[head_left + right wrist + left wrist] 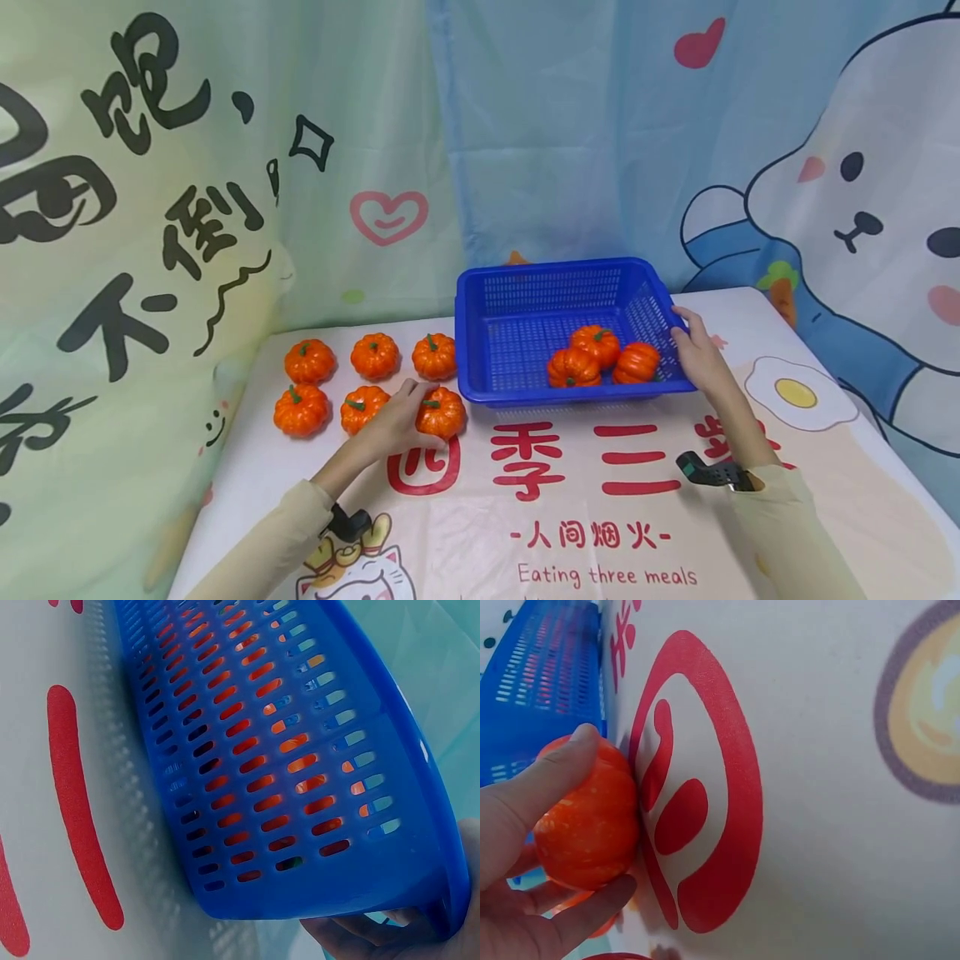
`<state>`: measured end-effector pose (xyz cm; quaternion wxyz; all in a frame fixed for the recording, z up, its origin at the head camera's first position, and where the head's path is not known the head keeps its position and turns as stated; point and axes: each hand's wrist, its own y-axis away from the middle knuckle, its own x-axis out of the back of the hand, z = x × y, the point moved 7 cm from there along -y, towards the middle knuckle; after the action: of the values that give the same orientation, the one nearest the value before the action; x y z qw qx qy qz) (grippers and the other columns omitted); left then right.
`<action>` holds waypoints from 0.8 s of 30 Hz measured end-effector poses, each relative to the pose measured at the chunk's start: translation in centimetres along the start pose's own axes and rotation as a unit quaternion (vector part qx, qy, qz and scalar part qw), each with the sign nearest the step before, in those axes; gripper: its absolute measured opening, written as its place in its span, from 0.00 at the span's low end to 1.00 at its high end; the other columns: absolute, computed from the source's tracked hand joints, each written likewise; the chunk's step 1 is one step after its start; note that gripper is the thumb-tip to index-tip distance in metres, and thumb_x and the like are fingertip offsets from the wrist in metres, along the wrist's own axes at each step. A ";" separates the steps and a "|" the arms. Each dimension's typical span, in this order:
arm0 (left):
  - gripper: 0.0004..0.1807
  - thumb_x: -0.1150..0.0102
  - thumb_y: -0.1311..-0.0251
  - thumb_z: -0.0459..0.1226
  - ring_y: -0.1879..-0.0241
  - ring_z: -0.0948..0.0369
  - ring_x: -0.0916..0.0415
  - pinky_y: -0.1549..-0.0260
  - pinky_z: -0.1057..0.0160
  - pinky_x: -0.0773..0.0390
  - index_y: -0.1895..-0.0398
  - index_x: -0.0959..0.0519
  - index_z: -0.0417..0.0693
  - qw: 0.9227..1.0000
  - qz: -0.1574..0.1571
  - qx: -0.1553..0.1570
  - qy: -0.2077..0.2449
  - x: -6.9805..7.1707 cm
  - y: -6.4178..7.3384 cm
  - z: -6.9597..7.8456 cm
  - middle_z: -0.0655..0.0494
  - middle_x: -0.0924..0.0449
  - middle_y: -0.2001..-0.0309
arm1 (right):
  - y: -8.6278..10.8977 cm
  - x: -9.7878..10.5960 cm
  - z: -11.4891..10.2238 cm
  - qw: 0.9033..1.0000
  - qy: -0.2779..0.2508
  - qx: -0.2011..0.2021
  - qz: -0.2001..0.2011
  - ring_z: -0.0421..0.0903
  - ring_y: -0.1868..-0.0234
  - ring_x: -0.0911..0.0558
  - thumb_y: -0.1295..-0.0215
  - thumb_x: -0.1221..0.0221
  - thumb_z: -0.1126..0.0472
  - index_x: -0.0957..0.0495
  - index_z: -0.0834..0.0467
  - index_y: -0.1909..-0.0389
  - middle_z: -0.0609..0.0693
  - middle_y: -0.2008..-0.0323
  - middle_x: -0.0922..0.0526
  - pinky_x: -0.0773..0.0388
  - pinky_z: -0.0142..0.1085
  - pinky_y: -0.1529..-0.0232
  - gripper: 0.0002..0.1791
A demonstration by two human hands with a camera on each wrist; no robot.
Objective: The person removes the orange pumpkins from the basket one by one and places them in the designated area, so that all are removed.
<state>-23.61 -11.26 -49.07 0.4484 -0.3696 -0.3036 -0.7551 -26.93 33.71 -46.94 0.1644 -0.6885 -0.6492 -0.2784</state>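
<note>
On the table's left side, my left hand (405,421) holds a small orange pumpkin (442,414) between thumb and fingers. In the left wrist view the thumb lies on one side of this pumpkin (592,817) and the fingers reach round the other. It sits close by the left front corner of a blue plastic basket (480,396). My right hand (701,354) grips the basket's right rim; in the right wrist view its fingers curl under the rim of the basket (322,889). Three pumpkins (596,346) lie inside, toward the basket's right front.
Several more pumpkins (375,357) with green stems stand in two rows left of the basket. A printed cloth (600,500) with red characters covers the table. Behind the table hangs a patterned curtain (540,167), near the basket's back edge.
</note>
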 end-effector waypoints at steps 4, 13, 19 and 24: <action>0.53 0.23 0.58 0.50 0.45 0.52 0.27 0.44 0.48 0.22 0.28 0.39 0.49 1.000 0.006 0.005 0.004 -0.1 0.1 -0.1 0.48 0.30 0.45 | 0.0 0.1 0.0 1.000 -0.001 0.000 0.002 0.75 0.29 0.48 0.23 0.73 0.49 0.66 0.53 0.22 0.70 0.25 0.57 0.49 0.74 0.37 0.32; 0.65 0.23 0.57 0.49 0.32 0.46 0.39 0.38 0.41 0.29 0.22 0.58 0.48 0.999 0.011 0.022 0.030 0.2 0.7 0.0 0.41 0.38 0.31 | 0.0 0.0 0.1 1.000 -0.006 0.002 0.002 0.75 0.29 0.49 0.23 0.73 0.48 0.65 0.52 0.22 0.70 0.25 0.57 0.50 0.74 0.36 0.32; 0.62 0.25 0.54 0.49 0.27 0.40 0.49 0.35 0.34 0.38 0.23 0.57 0.42 0.999 0.029 0.010 0.045 2.8 1.8 1.5 0.38 0.47 0.26 | 0.0 -0.1 0.1 1.000 -0.003 -0.003 0.002 0.75 0.29 0.48 0.23 0.73 0.48 0.65 0.52 0.22 0.70 0.25 0.56 0.49 0.74 0.37 0.32; 0.60 0.26 0.53 0.52 0.26 0.41 0.49 0.37 0.33 0.36 0.23 0.55 0.49 0.997 0.045 0.021 0.051 3.7 2.5 1.8 0.42 0.45 0.26 | -0.1 -0.1 0.2 1.000 -0.001 -0.005 0.000 0.75 0.30 0.47 0.23 0.73 0.48 0.66 0.52 0.22 0.70 0.25 0.56 0.49 0.74 0.37 0.32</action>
<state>-22.05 -12.55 -44.69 0.5041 -0.3345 -0.2794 -0.7456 -26.95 33.78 -47.13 0.1598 -0.6897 -0.6479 -0.2811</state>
